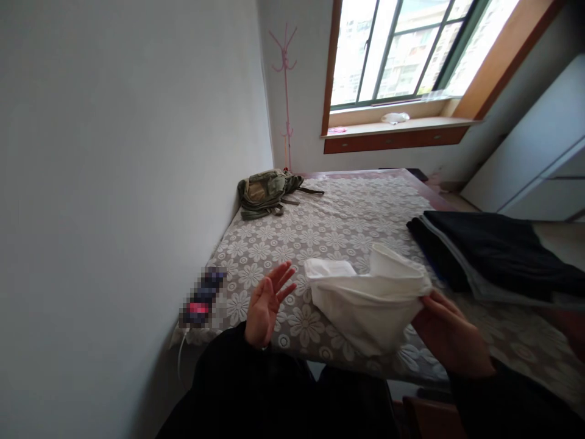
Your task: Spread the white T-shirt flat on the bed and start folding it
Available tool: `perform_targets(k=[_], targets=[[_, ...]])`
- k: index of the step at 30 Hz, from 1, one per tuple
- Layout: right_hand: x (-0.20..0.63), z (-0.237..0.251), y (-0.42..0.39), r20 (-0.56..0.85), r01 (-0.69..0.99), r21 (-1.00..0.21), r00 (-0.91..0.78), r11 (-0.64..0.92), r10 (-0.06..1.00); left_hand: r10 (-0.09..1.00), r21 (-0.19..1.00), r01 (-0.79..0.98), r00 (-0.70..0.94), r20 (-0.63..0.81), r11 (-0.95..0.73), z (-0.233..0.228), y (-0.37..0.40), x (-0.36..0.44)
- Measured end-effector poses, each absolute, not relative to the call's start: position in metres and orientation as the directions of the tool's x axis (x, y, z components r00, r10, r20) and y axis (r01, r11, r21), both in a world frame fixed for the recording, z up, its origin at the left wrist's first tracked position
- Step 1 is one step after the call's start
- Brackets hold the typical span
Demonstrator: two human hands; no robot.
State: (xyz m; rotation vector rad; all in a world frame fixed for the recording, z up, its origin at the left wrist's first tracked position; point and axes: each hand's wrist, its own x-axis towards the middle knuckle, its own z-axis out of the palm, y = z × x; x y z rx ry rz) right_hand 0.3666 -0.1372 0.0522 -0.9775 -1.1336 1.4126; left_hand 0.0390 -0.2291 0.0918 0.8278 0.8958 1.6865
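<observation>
A white cloth garment [368, 292] lies partly folded near the front edge of a bed with a grey floral cover [329, 225]. My right hand [450, 335] grips the cloth's right edge and lifts it a little off the bed. To the left of the cloth my left hand [266, 305] is raised above the cover, palm open and fingers spread, holding nothing. Both of my sleeves are black.
Dark folded clothes [484, 253] are stacked at the bed's right. A green backpack [266, 192] sits at the far left corner by the wall. A blurred phone-like object [203, 297] lies at the near left. A pink coat stand [286, 91], window and white cabinet [534, 158] stand beyond.
</observation>
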Motion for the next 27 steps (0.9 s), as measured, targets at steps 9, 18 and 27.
perform_targets(k=[9,18,27], targets=[[0.355,0.044,-0.161,0.203,0.333,-0.882,-0.373,0.335,0.905,0.999,0.997,0.077,0.035,0.029,-0.031,0.066,-0.238,0.077],[0.308,0.05,-0.182,0.304,0.35,-0.625,-0.714,0.698,0.63,1.0,0.995,0.098,-0.005,0.023,-0.022,0.067,-0.223,0.069],[0.352,0.026,-0.138,0.183,0.656,-0.609,-0.432,0.446,0.883,0.927,0.991,-0.109,-0.375,0.029,-0.075,0.065,-0.244,0.029]])
